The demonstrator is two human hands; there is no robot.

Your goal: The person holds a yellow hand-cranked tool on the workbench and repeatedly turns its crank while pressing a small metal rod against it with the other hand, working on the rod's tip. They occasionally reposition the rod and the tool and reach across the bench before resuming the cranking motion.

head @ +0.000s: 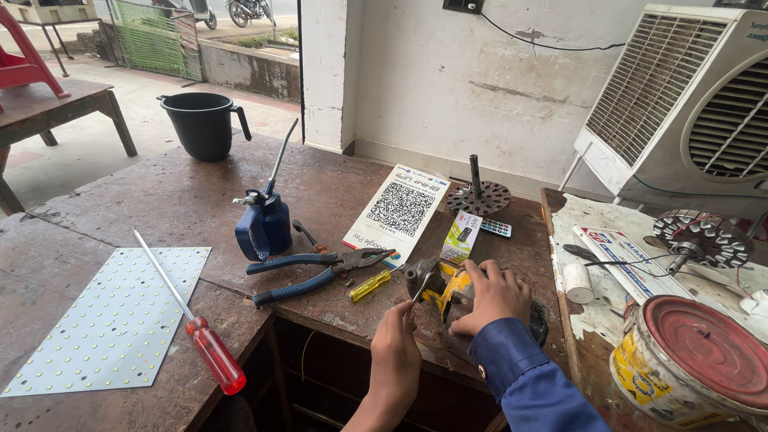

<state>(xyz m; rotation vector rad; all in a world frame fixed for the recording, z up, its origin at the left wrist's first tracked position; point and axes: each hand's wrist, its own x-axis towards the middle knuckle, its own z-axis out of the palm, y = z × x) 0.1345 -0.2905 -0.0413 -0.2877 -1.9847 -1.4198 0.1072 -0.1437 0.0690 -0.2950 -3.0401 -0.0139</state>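
My right hand (494, 296), in a blue sleeve, lies over a small yellow and grey device (442, 290) at the front edge of the brown workbench (184, 196) and grips it. My left hand (396, 344) comes up from below the edge. Its fingertips are pinched on a thin metal piece (419, 290) that touches the device's grey end. Blue-handled pliers (320, 270) and a small yellow screwdriver (370, 285) lie just left of the hands.
A blue oil can (264, 226), a red-handled screwdriver (210, 346) and a white LED panel (112, 320) lie to the left. Behind the hands are a code card (398, 210), a small box (462, 236) and a rotor (478, 197). A red-lidded tin (688, 360) and an air cooler (688, 104) stand to the right.
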